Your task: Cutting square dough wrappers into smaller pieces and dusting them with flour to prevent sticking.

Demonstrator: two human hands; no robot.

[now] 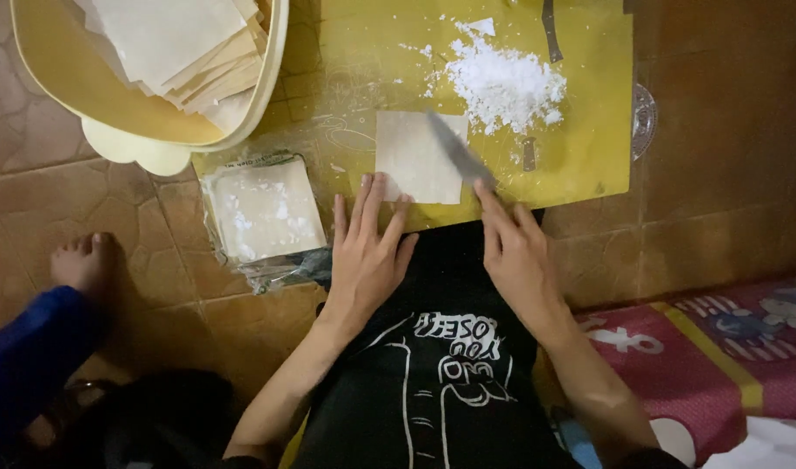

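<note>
Far on my left a bare foot (pixel 83 263) rests on the brown floor tiles (pixel 728 156), next to a blue sleeve (pixel 24 365) that belongs to somebody else. Up in the corner is a pale yellow tub (pixel 94 95) with a pile of thin dough sheets (pixel 176 43) in it. Below that lies a clear plastic pack of square wrappers (pixel 263 211), all dusty white. Then comes my left hand (pixel 368 252). It is open and flat, with the fingers spread, and the fingertips press down on the near edge of one square wrapper (pixel 415 155). That wrapper lies on the yellow mat (pixel 589 165), right in front of me. My right hand (pixel 515 252) is closed around the handle of a knife (pixel 459 152), and the blade slants across the wrapper's right side. Past the blade is a heap of white flour (pixel 505 82). The knife looks blurry, so I think it is moving fast. My left fingers are very close to the blade, and they could get cut if it slips. The thin wrapper could slide or tear too if I don't press hard enough. The flour could get knocked onto the floor.
</note>
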